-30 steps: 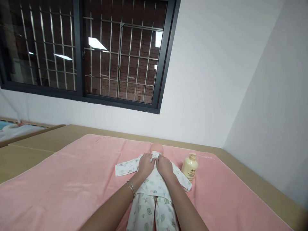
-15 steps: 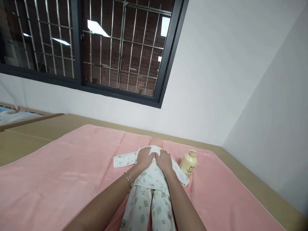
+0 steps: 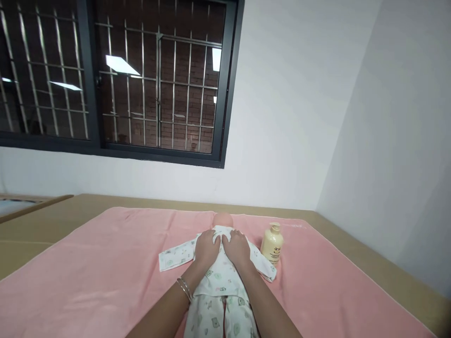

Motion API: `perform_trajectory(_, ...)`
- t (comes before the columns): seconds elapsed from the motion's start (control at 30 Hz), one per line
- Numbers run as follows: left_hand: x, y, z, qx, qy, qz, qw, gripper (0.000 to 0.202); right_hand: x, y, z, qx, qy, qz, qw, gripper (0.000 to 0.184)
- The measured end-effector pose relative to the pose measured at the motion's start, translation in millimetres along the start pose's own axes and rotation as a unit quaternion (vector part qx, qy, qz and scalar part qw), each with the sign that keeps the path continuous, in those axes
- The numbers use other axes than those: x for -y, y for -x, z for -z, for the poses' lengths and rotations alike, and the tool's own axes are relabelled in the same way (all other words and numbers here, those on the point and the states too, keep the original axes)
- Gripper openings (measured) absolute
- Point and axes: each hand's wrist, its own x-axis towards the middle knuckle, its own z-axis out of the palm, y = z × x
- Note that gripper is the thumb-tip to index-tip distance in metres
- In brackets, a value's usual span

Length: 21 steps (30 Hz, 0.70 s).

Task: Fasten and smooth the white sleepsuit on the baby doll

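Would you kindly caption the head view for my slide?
Left hand and right hand rest on a clothed doll beside a bottle on a pink mat.

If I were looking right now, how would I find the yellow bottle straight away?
Below the dark-framed window, find the big pink cloth. On it lies a doll in white patterned clothes; look just beyond its sleeve on your right. The bottle stands upright there, and its shiny pale yellow body and pump top set it apart from the soft clothes beside it.
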Motion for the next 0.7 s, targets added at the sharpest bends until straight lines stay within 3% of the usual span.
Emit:
perform_trajectory(0.13,-0.6,-4.9,1.7,0.044,0.003,-0.041,0.998,0.031,-7.2,-4.9,-1.4,0.024,-0.005,0.042,0.999,0.039)
perform_trajectory(0.27,-3.2,-4.0,3.4,0.037,0.004,-0.061,0.997,0.026,-5.2,-3.4,3.8,0.039,-0.015,0.076,0.996,0.032)
perform_trajectory(0.5,-7.9,6.1,7.0,-0.031,-0.047,-0.01,0.998,0.014,20.3,6.9,7.9,0.046,0.066,-0.046,0.996,0.037)
perform_trajectory(0.7,-11.3,4.4,10.4,-0.005,-0.035,0.021,0.999,0.026,1.3,-3.5,1.2,0.025,0.042,0.014,0.999,0.048)
